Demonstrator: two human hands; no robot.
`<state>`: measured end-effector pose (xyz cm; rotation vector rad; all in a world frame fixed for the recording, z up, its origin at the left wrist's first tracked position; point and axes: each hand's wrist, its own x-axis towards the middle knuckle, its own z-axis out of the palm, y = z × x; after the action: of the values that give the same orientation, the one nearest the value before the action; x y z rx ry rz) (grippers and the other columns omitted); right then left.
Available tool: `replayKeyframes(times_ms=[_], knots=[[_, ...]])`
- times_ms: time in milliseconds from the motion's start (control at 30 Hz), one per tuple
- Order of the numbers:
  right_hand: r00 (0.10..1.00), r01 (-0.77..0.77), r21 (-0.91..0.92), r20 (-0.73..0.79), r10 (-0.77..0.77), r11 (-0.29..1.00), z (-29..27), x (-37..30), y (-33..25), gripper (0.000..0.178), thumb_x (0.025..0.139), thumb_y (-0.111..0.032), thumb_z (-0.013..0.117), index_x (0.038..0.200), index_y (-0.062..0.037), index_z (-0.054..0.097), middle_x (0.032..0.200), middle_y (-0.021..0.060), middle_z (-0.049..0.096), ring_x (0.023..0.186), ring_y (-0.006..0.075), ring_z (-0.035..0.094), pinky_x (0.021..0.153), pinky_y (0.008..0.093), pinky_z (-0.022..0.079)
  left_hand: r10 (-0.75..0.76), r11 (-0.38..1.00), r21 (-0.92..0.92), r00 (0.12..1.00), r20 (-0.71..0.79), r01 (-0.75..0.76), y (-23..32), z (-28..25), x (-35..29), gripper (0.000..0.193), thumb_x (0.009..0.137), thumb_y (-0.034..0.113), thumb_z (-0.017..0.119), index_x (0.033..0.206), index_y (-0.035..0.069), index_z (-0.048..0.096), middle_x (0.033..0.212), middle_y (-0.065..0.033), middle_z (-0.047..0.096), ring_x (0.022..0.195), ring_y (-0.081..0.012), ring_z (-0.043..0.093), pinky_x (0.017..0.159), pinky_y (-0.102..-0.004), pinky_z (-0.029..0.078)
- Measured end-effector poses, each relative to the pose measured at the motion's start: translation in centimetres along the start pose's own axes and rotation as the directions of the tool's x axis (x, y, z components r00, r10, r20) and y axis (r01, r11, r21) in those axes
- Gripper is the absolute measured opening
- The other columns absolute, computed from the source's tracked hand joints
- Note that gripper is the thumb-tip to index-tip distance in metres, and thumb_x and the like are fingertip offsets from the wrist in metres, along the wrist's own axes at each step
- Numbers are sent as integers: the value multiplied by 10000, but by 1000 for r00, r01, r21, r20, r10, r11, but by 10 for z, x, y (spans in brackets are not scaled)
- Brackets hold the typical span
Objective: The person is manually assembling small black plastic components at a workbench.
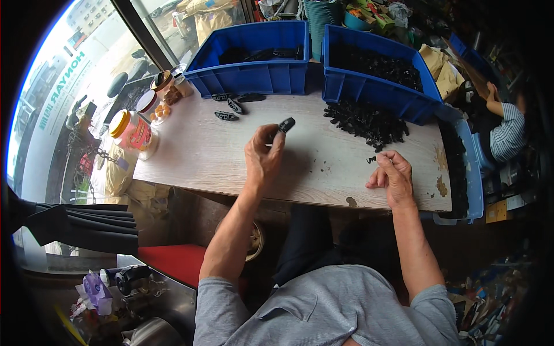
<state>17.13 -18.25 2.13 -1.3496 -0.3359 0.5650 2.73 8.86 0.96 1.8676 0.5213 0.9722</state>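
Over the middle of the table (196, 155), my left hand (264, 155) is closed on a black oval plastic part (287, 124), which sticks out past the fingertips. Farther right and nearer the table's front edge, my right hand (396, 177) pinches a small black plastic piece (371, 160) between thumb and finger. Beyond that hand lies a heap of small black plastic pieces (369, 124). Several oval black parts with pale markings (235, 106) rest on the table at the far left, apart from my left hand.
Two blue bins stand at the back; the left bin (248, 81) and right bin (375, 95) hold black parts. Jars (134, 132) line the window side. A pale blue tub (474, 173) adjoins the table's right edge. Another person (506, 135) sits at the far right.
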Motion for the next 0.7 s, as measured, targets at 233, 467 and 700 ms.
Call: replayKeyframes(times_ms=[233,467,700], knots=[[998,40,195,39,-48,980,18,-1,8,105,917,-221,673,956,-128,646,512,20,507,518,161,576,610,461,606,-284,673,-633,924,257,383,39,58,-61,192,890,-1,651,1075,-13,599,759,-20,611,607,-70,567,541,-210,481],[997,23,265,61,-41,964,26,-8,9,92,882,-144,731,936,-92,679,739,-32,620,617,71,573,629,228,509,-224,599,-649,876,427,470,58,96,-85,204,896,21,672,1086,-21,613,870,-59,674,708,-80,634,613,-215,529],[996,37,257,70,-57,966,23,-9,9,118,872,-139,746,941,-68,680,788,-7,657,640,84,622,599,231,531,-225,633,-603,860,458,486,61,101,-81,209,889,40,676,1077,-34,624,900,-61,684,777,-85,638,698,-220,531]])
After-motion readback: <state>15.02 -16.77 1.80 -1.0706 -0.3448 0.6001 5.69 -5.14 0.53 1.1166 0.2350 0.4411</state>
